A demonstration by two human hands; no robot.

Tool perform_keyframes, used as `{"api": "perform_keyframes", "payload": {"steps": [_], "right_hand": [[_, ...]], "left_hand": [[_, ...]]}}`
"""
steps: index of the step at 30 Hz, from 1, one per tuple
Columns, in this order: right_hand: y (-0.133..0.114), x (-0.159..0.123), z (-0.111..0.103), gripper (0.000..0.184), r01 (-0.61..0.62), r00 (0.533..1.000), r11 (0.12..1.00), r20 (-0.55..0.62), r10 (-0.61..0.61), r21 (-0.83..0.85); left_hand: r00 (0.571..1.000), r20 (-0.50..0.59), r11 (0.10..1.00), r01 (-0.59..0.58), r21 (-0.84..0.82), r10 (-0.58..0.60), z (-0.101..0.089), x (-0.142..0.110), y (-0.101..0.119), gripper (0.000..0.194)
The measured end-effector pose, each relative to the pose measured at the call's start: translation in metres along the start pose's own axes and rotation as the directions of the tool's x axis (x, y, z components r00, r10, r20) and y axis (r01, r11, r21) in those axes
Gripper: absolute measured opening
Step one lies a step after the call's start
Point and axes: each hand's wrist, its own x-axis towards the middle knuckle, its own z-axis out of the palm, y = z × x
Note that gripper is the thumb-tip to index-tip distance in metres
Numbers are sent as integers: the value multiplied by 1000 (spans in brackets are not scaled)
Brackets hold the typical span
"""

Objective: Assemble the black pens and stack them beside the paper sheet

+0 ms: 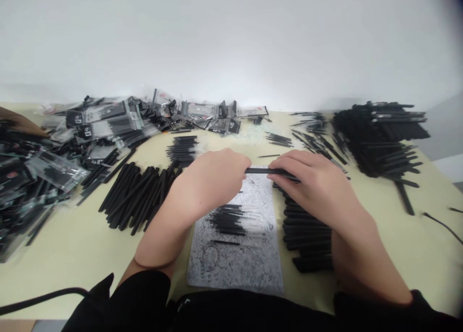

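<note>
Packets [108, 112]: lying heaped along the worktop's [72, 274] left and back edges, probably leaving its middle free.
Left tube pile [135, 197]: sitting inboard of them, seemingly within easy reach.
Left hand [219, 177]: gripping the black tube's [257, 170] left end, fingers curled.
Black tube: running level above the mat's [198, 274] back edge, likely for steadiness.
Thin sticks [227, 218]: lying bunched on the mat, one apart.
Right hand [311, 177]: pinching the tube's right end.
Right tube pile [307, 235]: lying beside the mat's right edge.
Counts: I'm seeing two hands, one held tube, one mat; packets, piles, bunched sticks overlapping, uncountable.
</note>
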Motion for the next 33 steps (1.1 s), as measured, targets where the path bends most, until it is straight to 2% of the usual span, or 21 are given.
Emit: {"api": "perform_keyframes", "payload": {"steps": [5, 10, 24, 29, 33], "right_hand": [[-1, -1, 0, 26, 5, 1000, 1000, 4, -5, 7], [-1, 0, 0, 29, -23, 998, 1000, 64, 23, 3], [-2, 1, -1, 15, -30, 998, 999, 60, 29, 13], [-2, 0, 0, 28, -32, 997, 999, 66, 29, 42], [-3, 2, 2, 30, 5, 997, 999, 72, -9, 47]], "left_hand": [[1000, -9, 1000, 21, -6, -21, 0, 0, -2, 24], [1000, 1, 1000, 25, -18, -25, -1, 0, -3, 23], [1000, -21, 998, 2, 59, -1, -4, -6, 2, 19], [999, -38, 997, -6, 74, 9, -5, -6, 3, 21], [998, -57, 996, -21, 90, 26, -5, -7, 3, 21]]}}
